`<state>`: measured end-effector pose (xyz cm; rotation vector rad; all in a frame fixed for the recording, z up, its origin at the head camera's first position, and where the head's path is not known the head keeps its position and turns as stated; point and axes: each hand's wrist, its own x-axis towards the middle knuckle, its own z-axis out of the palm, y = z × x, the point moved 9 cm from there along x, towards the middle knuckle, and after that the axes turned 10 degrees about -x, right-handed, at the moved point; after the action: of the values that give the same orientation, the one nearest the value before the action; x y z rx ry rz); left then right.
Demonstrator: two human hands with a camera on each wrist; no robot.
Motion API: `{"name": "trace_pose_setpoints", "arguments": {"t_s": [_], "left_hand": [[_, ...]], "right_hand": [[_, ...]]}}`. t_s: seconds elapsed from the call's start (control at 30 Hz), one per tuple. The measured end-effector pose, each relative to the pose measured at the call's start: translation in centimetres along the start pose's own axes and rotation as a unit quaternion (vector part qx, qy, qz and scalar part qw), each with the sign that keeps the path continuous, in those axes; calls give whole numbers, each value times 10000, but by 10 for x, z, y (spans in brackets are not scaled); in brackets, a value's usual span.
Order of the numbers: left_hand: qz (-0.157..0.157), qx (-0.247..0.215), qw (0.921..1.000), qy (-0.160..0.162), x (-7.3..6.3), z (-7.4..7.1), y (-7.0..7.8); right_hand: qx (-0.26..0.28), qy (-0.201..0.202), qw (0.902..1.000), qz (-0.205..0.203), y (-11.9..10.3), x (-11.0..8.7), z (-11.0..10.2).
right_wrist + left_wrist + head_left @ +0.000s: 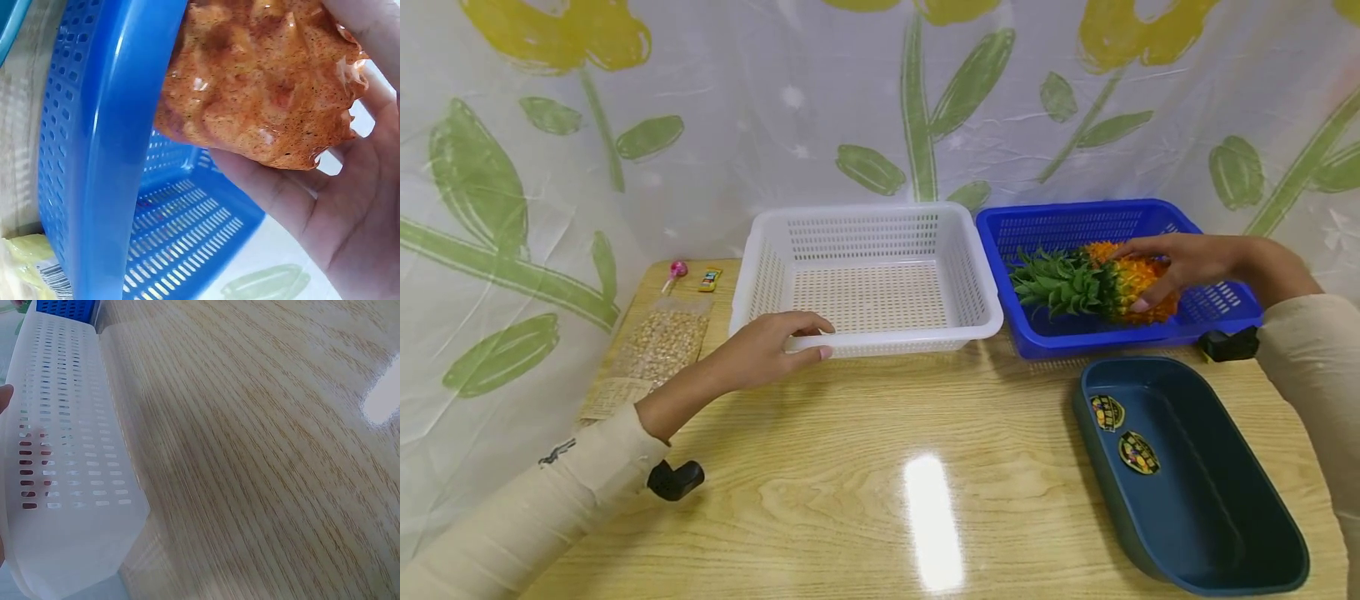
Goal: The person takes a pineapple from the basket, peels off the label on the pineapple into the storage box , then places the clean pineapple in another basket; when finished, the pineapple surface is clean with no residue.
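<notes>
My left hand (pixel 778 346) grips the near rim of a white perforated basket (pixel 891 340), thumb outside and fingers reaching over the edge. Through the slots in the left wrist view, parts of the fingers show behind the basket wall. On the right, a blue perforated basket (pixel 1052 343) holds an orange pineapple (pixel 1131 292) with a green leafy crown (pixel 1060 283) pointing left. My right hand (pixel 1195 262) holds the pineapple's body from above, its thumb on the near side. Close up in the right wrist view, the bumpy pineapple (pixel 256 87) overlaps the blue basket's rim (pixel 125 125).
A dark green tub (pixel 1195 500) with two stickers stands at the front right. Left of the white basket lie a pink lollipop (pixel 677 269), a small yellow packet (pixel 710 280) and a bag of pale kernels (pixel 662 337). A yellow package with a barcode (pixel 55 278) sits beside the blue basket.
</notes>
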<state>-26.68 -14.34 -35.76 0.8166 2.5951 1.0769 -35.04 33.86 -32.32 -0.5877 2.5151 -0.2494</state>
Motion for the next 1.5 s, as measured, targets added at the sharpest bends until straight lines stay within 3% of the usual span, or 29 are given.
{"name": "trace_pose_setpoints", "arguments": {"t_s": [0.37,0.73,1.2,1.4,1.5], "left_hand": [[4,53,10000,-17,0,1,0],[60,123,9999,-2,-1,1,2],[99,88,9999,-27,0,1,1],[139,173,9998,9,0,1,2],[157,163,9997,27,1,1,2]], "right_hand": [[-298,-8,9996,-26,-1,7,-1],[525,-1075,9927,160,4,11,9],[-96,-1516,9881,255,0,21,14],[-109,-1495,9880,384,0,22,13],[-357,-1234,9914,250,-2,23,10]]}}
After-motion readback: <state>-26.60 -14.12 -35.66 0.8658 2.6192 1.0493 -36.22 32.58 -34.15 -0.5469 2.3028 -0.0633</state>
